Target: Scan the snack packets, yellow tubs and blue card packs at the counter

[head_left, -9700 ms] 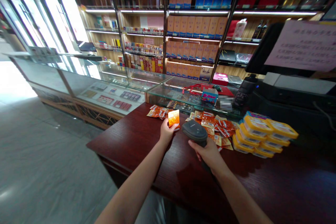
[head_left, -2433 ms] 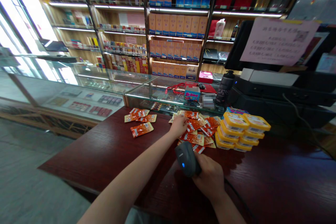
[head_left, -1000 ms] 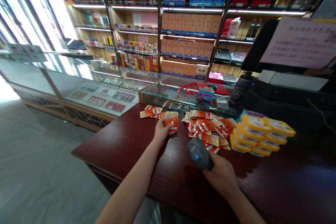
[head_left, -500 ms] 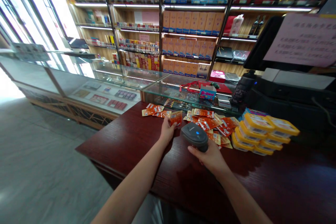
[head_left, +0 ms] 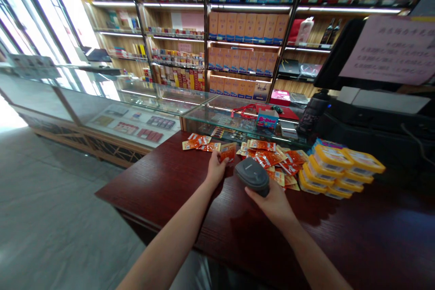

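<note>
My left hand (head_left: 216,168) is closed on an orange snack packet (head_left: 228,151), held upright just above the dark red wooden counter (head_left: 159,181). In my right hand (head_left: 272,201) is a dark grey barcode scanner (head_left: 252,175), its head tilted toward the packet; the palm side of the grip is hidden. Behind the scanner lies a loose pile of orange and cream snack packets (head_left: 270,158). A smaller group of similar packets (head_left: 197,142) rests beyond my left hand, near the counter's far edge.
Yellow-lidded tubs (head_left: 335,170) stand stacked right of the packet pile. Behind the counter runs a glass display case (head_left: 204,108) bearing a small blue and pink box (head_left: 267,120). A monitor (head_left: 340,61) with a pink paper sheet (head_left: 390,50) rises at the right.
The blue light on top of the scanner has gone out. Both hands keep nearly the same place and hold; the whole view has shifted slightly.
</note>
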Available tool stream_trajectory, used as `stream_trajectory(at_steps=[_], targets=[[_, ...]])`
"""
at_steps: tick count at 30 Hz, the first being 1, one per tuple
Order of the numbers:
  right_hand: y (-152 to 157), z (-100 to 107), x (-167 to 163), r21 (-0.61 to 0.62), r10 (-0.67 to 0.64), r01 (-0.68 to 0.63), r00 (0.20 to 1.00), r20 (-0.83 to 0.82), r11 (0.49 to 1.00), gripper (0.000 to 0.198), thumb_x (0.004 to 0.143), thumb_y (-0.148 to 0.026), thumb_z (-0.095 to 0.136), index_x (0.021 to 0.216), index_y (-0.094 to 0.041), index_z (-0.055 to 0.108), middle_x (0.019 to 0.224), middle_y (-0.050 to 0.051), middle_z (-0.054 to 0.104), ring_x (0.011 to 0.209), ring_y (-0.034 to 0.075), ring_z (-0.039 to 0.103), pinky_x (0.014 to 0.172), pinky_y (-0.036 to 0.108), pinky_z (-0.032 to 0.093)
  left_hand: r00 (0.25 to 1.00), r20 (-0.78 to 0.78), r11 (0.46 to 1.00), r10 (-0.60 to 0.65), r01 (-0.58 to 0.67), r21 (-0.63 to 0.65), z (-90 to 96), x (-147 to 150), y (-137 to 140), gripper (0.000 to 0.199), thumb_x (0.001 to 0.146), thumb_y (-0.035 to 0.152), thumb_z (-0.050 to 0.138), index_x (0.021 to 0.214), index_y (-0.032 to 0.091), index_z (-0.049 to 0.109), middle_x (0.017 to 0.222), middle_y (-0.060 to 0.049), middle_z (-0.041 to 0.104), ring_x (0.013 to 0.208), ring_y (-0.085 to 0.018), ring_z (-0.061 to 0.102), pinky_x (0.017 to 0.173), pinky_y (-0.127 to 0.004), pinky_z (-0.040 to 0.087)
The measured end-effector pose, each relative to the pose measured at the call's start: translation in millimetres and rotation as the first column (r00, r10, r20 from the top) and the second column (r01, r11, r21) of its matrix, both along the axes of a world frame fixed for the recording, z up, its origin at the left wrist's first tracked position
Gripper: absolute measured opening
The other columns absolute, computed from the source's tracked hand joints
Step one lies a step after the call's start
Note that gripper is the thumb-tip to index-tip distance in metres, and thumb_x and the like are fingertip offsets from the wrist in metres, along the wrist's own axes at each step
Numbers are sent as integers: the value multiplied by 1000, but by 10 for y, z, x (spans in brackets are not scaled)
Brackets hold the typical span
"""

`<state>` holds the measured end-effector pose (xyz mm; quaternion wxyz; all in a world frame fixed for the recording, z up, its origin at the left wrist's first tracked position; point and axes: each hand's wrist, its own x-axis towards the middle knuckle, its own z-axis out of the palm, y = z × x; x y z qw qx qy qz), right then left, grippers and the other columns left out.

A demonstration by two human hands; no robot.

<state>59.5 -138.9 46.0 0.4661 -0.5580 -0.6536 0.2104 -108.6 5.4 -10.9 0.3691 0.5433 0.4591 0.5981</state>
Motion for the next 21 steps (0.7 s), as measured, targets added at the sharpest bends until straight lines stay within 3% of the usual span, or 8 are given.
stream_trajectory(at_steps=[3, 7, 13, 17, 21], targets=[[-117, -30, 122, -23, -58, 66, 963, 263, 998, 30, 73, -33, 66, 101, -23, 68, 89, 6, 74, 84, 25, 69, 68, 32, 49, 978, 173, 993, -117, 121, -15, 45, 11, -50, 32, 73, 29, 66, 97, 20, 46, 101, -4, 64, 87, -20, 65, 70, -36, 56], [-303, -137, 289, 30, -153, 162, 826, 542, 986, 22, 73, -21, 62, 94, -24, 66, 80, 3, 72, 73, 24, 68, 59, 28, 43, 944, 266, 976, -195, 213, -39, 111, 17, -105, 39, 69, 37, 71, 92, 19, 46, 94, -1, 63, 78, -18, 66, 59, -33, 59], [-374, -355, 428, 182, -199, 111, 778, 595, 977, 35, 70, -16, 56, 104, -20, 62, 95, 5, 71, 82, 21, 67, 71, 29, 46, 934, 317, 976, -161, 198, -87, 188, 8, -115, 47, 60, 40, 79, 88, 16, 50, 84, 0, 63, 73, -16, 65, 61, -33, 60], [-351, -421, 477, 191, -182, 78, 759, 625, 979, 40, 67, -13, 53, 105, -20, 61, 96, 6, 71, 84, 21, 66, 74, 29, 47, 924, 334, 975, -188, 217, -50, 258, 11, -99, 55, 54, 31, 84, 96, 14, 54, 91, -4, 67, 78, -17, 67, 72, -35, 59], [-352, -437, 527, 221, -192, 73, 788, 585, 972, 40, 70, -15, 53, 109, -20, 60, 94, 6, 72, 83, 22, 66, 75, 30, 47, 926, 289, 966, -242, 257, -14, 347, 117, -42, 53, 56, 27, 81, 102, 14, 57, 93, -6, 69, 79, -17, 67, 74, -33, 57]])
